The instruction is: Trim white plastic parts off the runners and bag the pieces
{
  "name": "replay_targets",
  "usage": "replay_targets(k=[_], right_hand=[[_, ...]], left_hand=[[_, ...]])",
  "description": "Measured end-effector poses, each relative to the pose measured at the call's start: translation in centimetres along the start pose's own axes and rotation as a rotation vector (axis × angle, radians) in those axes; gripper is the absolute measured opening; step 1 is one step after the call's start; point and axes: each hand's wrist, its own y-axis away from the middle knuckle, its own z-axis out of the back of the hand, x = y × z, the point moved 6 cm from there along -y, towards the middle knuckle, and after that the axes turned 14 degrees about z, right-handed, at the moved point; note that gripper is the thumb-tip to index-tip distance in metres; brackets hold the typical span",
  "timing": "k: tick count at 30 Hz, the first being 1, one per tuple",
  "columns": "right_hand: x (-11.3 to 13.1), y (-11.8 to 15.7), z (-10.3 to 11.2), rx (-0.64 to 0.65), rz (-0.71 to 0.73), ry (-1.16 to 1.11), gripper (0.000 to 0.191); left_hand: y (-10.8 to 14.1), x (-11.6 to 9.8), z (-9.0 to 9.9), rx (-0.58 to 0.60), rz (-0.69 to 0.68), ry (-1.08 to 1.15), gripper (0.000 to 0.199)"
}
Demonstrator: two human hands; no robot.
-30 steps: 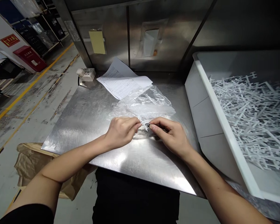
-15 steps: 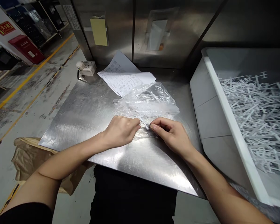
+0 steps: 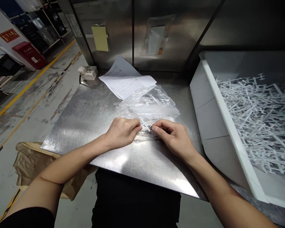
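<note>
A thin white plastic piece [image 3: 145, 124] is pinched in my left hand [image 3: 124, 133], whose fingers are closed. Close to its right end, my right hand [image 3: 172, 134] grips a small dark metallic object [image 3: 150, 127] between thumb and forefinger; its exact shape is too small to tell. Both hands are over a crumpled clear plastic bag [image 3: 154, 103] on the steel table [image 3: 78, 117]. Printed papers [image 3: 124, 79] lie partly under the bag's far edge.
At the right stands a large white bin [image 3: 228, 126] with many white plastic pieces [image 3: 263, 123]. A power socket [image 3: 90, 72] sits at the back left corner, and a brown paper bag [image 3: 30, 161] is below the left edge.
The camera view has shifted slightly. Both hands keep nearly the same places, and the white piece between them has changed its angle a little.
</note>
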Motion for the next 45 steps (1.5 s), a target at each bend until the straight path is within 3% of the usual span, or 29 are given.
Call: replay_targets(k=[5, 13, 29, 45], right_hand=[[0.2, 0.0, 1.1, -0.1, 0.059, 0.012, 0.022], [2.0, 0.3, 1.1, -0.01, 0.23, 0.081, 0.012], [2.2, 0.2, 1.0, 0.021, 0.287, 0.105, 0.009], [-0.3, -0.1, 0.1, 0.07, -0.024, -0.161, 0.03]], left_hand=[[0.1, -0.2, 0.2, -0.042, -0.05, 0.027, 0.018], [0.3, -0.4, 0.5, -0.089, -0.08, 0.062, 0.017], [0.4, -0.6, 0.5, -0.094, -0.087, 0.098, 0.017], [0.5, -0.6, -0.4, -0.075, -0.113, -0.086, 0.021]])
